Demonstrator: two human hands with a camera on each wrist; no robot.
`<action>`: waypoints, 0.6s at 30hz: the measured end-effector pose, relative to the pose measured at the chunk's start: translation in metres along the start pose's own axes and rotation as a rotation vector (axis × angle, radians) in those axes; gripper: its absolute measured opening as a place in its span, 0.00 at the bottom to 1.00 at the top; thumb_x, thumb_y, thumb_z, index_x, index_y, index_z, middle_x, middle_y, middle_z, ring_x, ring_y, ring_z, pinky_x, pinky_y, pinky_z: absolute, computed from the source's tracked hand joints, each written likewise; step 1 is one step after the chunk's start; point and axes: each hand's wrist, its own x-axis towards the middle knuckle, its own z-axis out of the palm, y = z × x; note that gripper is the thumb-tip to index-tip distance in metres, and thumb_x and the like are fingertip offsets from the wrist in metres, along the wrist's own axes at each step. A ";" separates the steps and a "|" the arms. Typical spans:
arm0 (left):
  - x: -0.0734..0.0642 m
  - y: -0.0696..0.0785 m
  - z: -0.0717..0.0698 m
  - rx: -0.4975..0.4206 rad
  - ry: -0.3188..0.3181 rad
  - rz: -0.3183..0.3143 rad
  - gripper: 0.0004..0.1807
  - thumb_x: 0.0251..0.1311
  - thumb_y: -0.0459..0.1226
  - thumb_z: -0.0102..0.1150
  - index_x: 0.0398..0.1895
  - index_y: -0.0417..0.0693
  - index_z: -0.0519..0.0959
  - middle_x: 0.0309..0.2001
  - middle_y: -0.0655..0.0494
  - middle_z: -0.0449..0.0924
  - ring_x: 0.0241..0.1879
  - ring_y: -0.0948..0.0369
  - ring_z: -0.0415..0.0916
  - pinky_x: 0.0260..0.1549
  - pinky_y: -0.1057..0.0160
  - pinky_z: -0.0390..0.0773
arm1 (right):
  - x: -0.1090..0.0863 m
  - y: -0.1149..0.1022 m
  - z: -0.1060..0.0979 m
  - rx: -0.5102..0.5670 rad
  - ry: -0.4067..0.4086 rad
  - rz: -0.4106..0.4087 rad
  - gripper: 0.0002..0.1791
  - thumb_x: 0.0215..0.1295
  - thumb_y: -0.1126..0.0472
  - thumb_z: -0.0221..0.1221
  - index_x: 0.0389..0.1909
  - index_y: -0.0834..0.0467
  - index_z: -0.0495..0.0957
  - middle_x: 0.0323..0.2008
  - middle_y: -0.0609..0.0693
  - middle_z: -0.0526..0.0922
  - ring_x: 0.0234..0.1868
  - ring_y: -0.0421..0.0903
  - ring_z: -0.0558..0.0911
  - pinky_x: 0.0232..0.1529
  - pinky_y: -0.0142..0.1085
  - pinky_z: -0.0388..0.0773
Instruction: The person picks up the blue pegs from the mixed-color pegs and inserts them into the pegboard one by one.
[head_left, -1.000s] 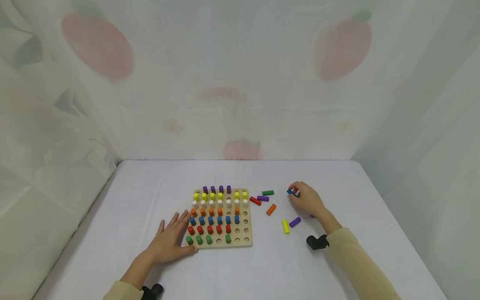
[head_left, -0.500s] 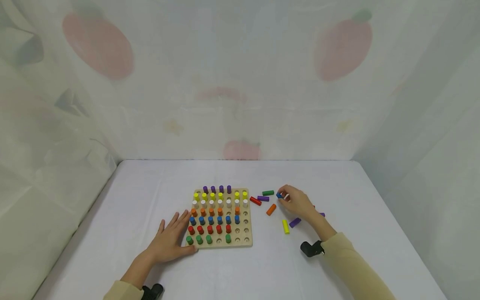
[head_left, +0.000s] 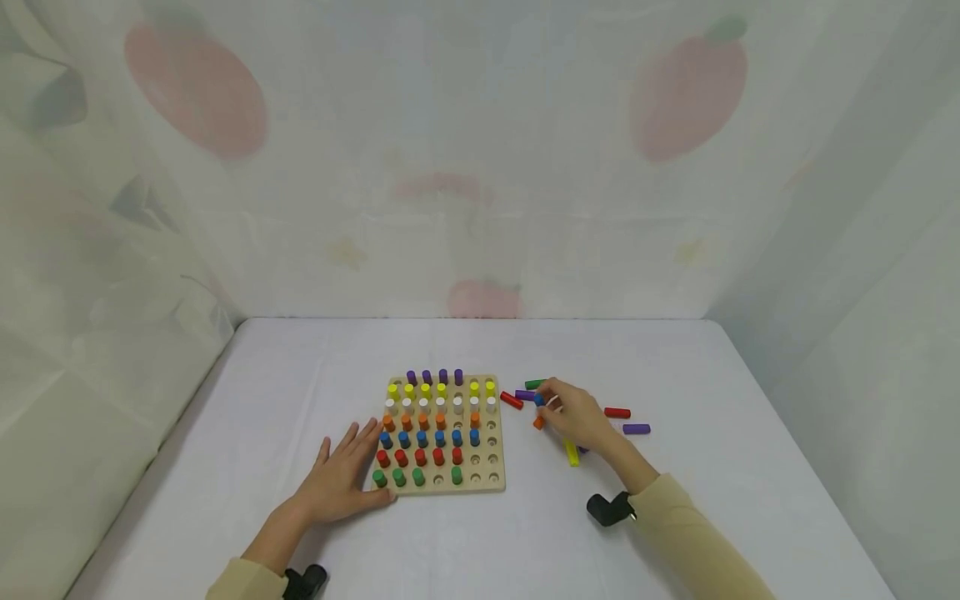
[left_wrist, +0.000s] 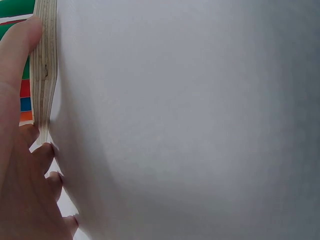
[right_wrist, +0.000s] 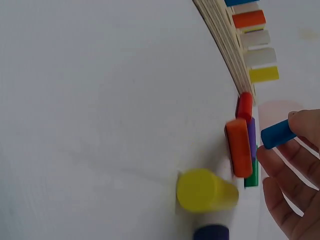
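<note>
A wooden pegboard (head_left: 480, 490) stands in the middle of the table, with rows of coloured pegs upright in its holes. Along its left edge and near corner lies my left hand (head_left: 337, 487), fingers straight and spread; the left wrist view has the thumb (left_wrist: 31, 37) against the board's layered side. Between thumb and fingertips my right hand (head_left: 581, 417) pinches a blue peg (right_wrist: 278, 134), held above the loose pegs right of the board. Holes at the board's right side show bare, several of them in the blue, red and green rows.
Loose pegs lie right of the board: a red peg (head_left: 512, 400), an orange peg (right_wrist: 239, 148), a yellow peg (head_left: 572, 453) and a green peg (head_left: 534, 384). Farther right are another red peg (head_left: 617, 412) and a purple peg (head_left: 637, 429). A white cloth (head_left: 315, 358) covers the table.
My right hand has moved left with the blue peg, toward the board, uncovering a red and a purple peg behind it. The left hand has stayed in place.
</note>
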 end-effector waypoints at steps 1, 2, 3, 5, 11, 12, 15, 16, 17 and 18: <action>0.000 0.000 0.000 0.000 0.000 0.000 0.59 0.37 0.70 0.59 0.71 0.48 0.54 0.71 0.50 0.51 0.70 0.43 0.45 0.60 0.30 0.39 | 0.000 -0.002 0.002 0.006 -0.001 -0.002 0.11 0.59 0.60 0.61 0.43 0.51 0.74 0.36 0.41 0.80 0.35 0.37 0.78 0.36 0.29 0.78; 0.000 0.000 0.000 -0.001 0.000 0.001 0.59 0.37 0.70 0.59 0.71 0.48 0.54 0.71 0.50 0.51 0.70 0.43 0.45 0.60 0.30 0.39 | 0.000 -0.004 0.004 0.010 -0.002 -0.005 0.12 0.59 0.61 0.61 0.43 0.51 0.74 0.36 0.41 0.80 0.34 0.37 0.77 0.36 0.28 0.78; 0.000 0.000 0.000 -0.002 0.001 0.002 0.59 0.37 0.70 0.59 0.71 0.48 0.54 0.71 0.50 0.51 0.70 0.43 0.45 0.60 0.30 0.39 | 0.000 -0.005 0.006 0.015 -0.001 -0.010 0.12 0.58 0.61 0.61 0.43 0.51 0.74 0.36 0.41 0.80 0.34 0.37 0.77 0.36 0.28 0.77; 0.000 -0.001 0.000 0.000 0.000 0.002 0.59 0.37 0.70 0.59 0.71 0.48 0.54 0.71 0.50 0.50 0.70 0.43 0.45 0.60 0.30 0.39 | 0.000 -0.009 0.010 0.021 -0.001 -0.023 0.12 0.58 0.61 0.61 0.43 0.51 0.74 0.36 0.41 0.80 0.32 0.36 0.76 0.35 0.27 0.77; 0.000 -0.001 0.000 0.001 0.001 0.002 0.59 0.37 0.70 0.58 0.71 0.49 0.54 0.71 0.50 0.51 0.70 0.43 0.45 0.59 0.30 0.40 | 0.002 -0.017 0.021 0.019 -0.018 -0.062 0.11 0.58 0.61 0.61 0.42 0.51 0.74 0.37 0.42 0.80 0.34 0.34 0.77 0.36 0.25 0.76; 0.000 -0.001 0.000 -0.001 0.000 0.003 0.59 0.37 0.70 0.58 0.71 0.49 0.53 0.71 0.50 0.51 0.69 0.43 0.45 0.59 0.30 0.40 | 0.001 -0.019 0.022 0.024 -0.026 -0.069 0.11 0.59 0.61 0.61 0.42 0.52 0.74 0.37 0.43 0.80 0.34 0.35 0.77 0.36 0.25 0.77; 0.000 0.000 0.000 -0.006 -0.001 0.002 0.59 0.37 0.70 0.58 0.71 0.49 0.53 0.71 0.50 0.51 0.69 0.42 0.45 0.59 0.29 0.39 | 0.000 -0.024 0.027 0.044 -0.047 -0.097 0.10 0.59 0.62 0.60 0.42 0.52 0.74 0.36 0.43 0.79 0.35 0.35 0.77 0.37 0.26 0.77; 0.000 0.000 0.000 -0.006 0.000 0.002 0.59 0.37 0.70 0.58 0.71 0.49 0.53 0.71 0.50 0.51 0.69 0.42 0.45 0.59 0.29 0.39 | 0.000 -0.025 0.029 0.050 -0.051 -0.110 0.10 0.59 0.62 0.60 0.42 0.53 0.74 0.36 0.43 0.79 0.35 0.36 0.78 0.37 0.27 0.77; 0.000 0.000 0.000 -0.006 0.000 0.003 0.59 0.37 0.70 0.58 0.71 0.49 0.54 0.71 0.50 0.51 0.69 0.42 0.45 0.59 0.29 0.40 | -0.001 -0.026 0.030 0.053 -0.053 -0.121 0.10 0.58 0.62 0.60 0.41 0.53 0.74 0.35 0.43 0.79 0.35 0.36 0.78 0.37 0.27 0.77; -0.001 0.000 0.000 -0.007 0.002 0.003 0.59 0.37 0.70 0.58 0.71 0.49 0.54 0.71 0.50 0.51 0.69 0.42 0.45 0.59 0.29 0.40 | -0.001 -0.027 0.032 0.057 -0.057 -0.127 0.10 0.58 0.63 0.60 0.41 0.53 0.73 0.34 0.42 0.79 0.35 0.36 0.78 0.37 0.26 0.77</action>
